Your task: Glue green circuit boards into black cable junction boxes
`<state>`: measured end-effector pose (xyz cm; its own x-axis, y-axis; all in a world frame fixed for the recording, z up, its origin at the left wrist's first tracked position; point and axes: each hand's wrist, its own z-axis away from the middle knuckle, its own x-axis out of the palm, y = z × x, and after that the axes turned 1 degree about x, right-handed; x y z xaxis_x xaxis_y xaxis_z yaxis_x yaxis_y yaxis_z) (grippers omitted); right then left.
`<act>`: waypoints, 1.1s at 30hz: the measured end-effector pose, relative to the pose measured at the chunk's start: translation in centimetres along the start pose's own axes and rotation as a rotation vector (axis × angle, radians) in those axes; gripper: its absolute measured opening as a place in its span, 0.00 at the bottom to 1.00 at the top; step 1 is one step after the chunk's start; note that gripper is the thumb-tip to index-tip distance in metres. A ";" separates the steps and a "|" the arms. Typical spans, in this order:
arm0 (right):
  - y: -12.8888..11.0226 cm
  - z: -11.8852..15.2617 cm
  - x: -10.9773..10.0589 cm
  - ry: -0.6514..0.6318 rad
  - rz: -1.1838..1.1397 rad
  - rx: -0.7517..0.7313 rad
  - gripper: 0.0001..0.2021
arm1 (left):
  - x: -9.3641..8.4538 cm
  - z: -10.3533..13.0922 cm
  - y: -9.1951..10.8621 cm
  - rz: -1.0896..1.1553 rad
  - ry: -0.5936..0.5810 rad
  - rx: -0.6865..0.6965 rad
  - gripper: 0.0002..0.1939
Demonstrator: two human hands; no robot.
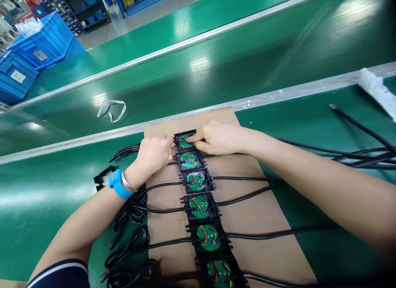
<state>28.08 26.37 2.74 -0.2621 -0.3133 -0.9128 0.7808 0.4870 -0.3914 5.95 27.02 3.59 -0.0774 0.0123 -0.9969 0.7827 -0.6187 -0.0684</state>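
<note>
In the head view, the farthest black housing (185, 132) lies at the far end of a row of housings (214, 207), upon a cardboard sheet (247, 213). The long axis of this row goes away from the person, leaning slightly to the left. The left hand (156, 152) is at the left edge of this far housing, with its fingers curled; whether it grips the edge, I cannot tell. The right hand (221, 137) comes from the right, its index finger stretched over the round green circuit board (185, 143) inside (whether a wire is pinched there, I cannot tell). The housing lies between both hands, and the right fingertip reaches farther over it.
</note>
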 end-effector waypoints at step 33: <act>1.3 1.6 -1.0 0.053 -0.255 0.041 0.23 | 0.4 -2.1 0.0 0.182 0.000 0.522 0.15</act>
<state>30.31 26.01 3.34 -0.4821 -0.3778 -0.7905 0.7075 0.3643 -0.6056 7.24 28.67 3.10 0.0306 -0.1317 -0.9908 0.3729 -0.9182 0.1336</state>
